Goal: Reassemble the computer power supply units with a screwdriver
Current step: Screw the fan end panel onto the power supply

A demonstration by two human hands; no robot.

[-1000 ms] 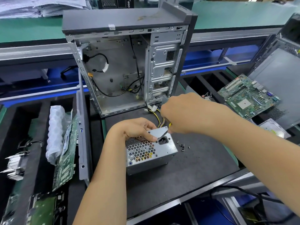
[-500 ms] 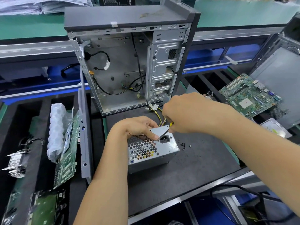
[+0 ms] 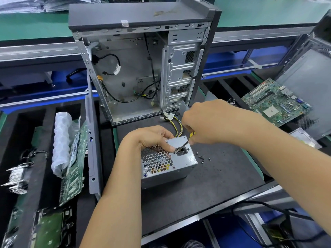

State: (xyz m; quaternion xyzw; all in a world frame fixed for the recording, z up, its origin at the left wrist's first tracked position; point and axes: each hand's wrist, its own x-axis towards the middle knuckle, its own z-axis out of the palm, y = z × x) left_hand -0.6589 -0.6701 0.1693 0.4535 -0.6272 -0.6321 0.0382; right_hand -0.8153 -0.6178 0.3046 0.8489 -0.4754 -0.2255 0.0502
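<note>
1. The power supply unit [image 3: 166,165] sits on the dark mat [image 3: 215,185] near the middle of the bench, just in front of the open computer case [image 3: 143,68], with its honeycomb vent and black power socket facing up.
2. A bundle of yellow and black wires [image 3: 176,125] runs from the far side of the unit toward the foot of the case.
3. The left hand [image 3: 150,136] rests on the unit's far left corner, fingers curled down over the top face, one fingertip pressed beside the socket where the tool's tip meets the metal.
4. The right hand [image 3: 209,122] grips the screwdriver [image 3: 186,141], fingers wrapped tightly round its yellow-and-black handle; only a sliver of handle shows below the fist.
5. The thin shaft slants down and to the left, its tip touching the face of the unit just left of the socket.
6. A small scatter of dark screws [image 3: 202,157] lies on the mat just right of the unit.
7. The case stands upright with its side off, showing loose black cables and a bare metal drive cage.
8. To the right, a green motherboard [image 3: 275,102] leans tilted on a dark foam tray.
9. To the left, a grey side panel [image 3: 92,140] stands on edge, and beside it another circuit board [image 3: 74,167] and a roll of bubble wrap [image 3: 61,140] stand in foam slots.
</note>
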